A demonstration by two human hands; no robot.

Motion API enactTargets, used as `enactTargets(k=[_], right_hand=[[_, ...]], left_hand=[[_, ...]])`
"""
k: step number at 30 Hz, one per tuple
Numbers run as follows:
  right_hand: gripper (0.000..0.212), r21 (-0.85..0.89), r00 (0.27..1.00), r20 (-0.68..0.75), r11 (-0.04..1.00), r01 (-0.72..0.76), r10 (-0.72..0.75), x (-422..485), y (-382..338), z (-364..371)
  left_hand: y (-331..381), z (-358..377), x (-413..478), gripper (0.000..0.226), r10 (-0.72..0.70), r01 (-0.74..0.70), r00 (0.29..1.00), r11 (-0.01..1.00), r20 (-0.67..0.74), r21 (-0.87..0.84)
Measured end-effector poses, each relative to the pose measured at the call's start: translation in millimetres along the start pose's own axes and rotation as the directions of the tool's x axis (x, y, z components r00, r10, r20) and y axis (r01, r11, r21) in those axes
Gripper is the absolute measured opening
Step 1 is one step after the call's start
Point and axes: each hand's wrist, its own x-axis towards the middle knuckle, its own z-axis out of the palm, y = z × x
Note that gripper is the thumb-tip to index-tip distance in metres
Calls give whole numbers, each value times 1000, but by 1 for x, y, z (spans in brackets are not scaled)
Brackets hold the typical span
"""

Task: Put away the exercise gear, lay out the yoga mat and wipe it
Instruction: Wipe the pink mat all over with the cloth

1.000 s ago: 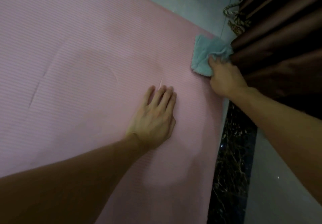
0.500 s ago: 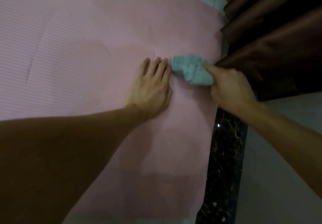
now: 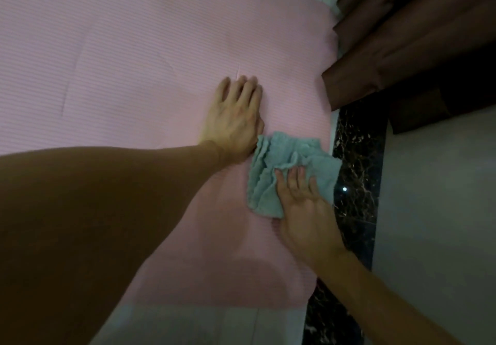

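Note:
A pink ribbed yoga mat [image 3: 134, 49] lies flat on the floor and fills most of the view. My left hand [image 3: 236, 119] presses flat on the mat with straight fingers. Just below and to the right of it a crumpled light blue cloth [image 3: 271, 173] lies on the mat near its right edge. My right hand [image 3: 303, 205] presses down on the cloth with straight, spread fingers. The cloth's right corner hangs over the mat's edge. Darker damp patches show on the mat below the cloth.
A dark marble floor strip [image 3: 357, 183] runs along the mat's right edge. Brown curtain folds [image 3: 402, 36] hang at the upper right, touching the floor beside the mat. Pale floor tiles [image 3: 434, 210] lie to the right and below the mat's near end.
My right hand has swept the cloth from the mat's far right edge by the curtain towards me, past my left hand. My left hand has stayed pressed on the mat.

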Motion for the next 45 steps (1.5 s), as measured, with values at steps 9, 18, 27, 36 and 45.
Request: enactTargets(k=[9,18,27,36,45], right_hand=[[67,13,999,41,1000,23,-23,6,5,-7],[76,393,999,-22,919,-24,36,-9,16,-1],[76,455,992,-49,887,-80,114,-36,8,11],[63,522,878,-133,786,-332,459,-161,-104,51],[54,466,935,-184,864,-189,304,-170,-132,72]], left_hand=[[6,-17,-18,56,-5,3,994,1000,112,14],[53,-5,-190,55,104,-96,993,984,48,-152],[50,-6,-186,55,99,-84,991,984,92,-155],[51,-8,-184,57,83,-65,990,986,114,-155],[47,-8,-183,61,113,-84,979,982,172,-170]])
